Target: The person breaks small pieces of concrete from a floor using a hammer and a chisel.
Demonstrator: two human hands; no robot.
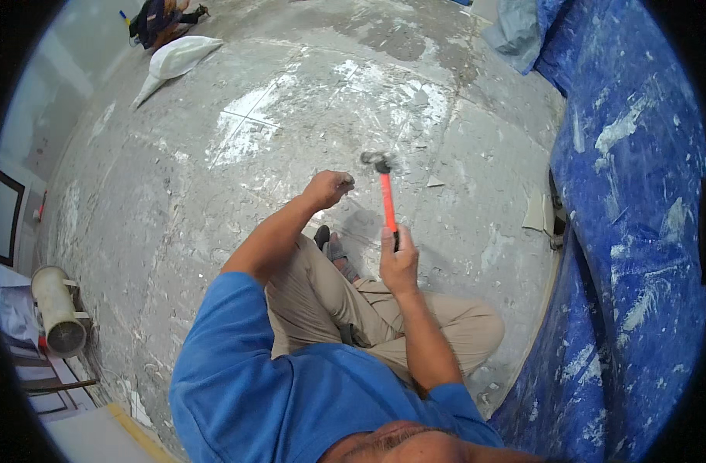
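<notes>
My right hand (399, 260) grips a hammer (388, 199) by the black end of its red-orange handle. The hammer's dark metal head points away from me over the floor and is slightly blurred. To the left of it, my left hand (329, 189) is held with its fingers curled together above the floor. Something greyish shows at its fingertips, but I cannot tell whether it is a held object. Beneath both hands lies a worn grey floor (353, 139) with patches of white residue and loose chips. A small pale triangular shard (435, 182) rests right of the hammer.
A paint-smeared blue tarp (630, 173) hangs along the right side, with pale broken pieces (538, 211) by its edge. A white sack (176, 58) lies at the far left near a dark tool bag (156, 23). At left stands a cylindrical blower (55, 301).
</notes>
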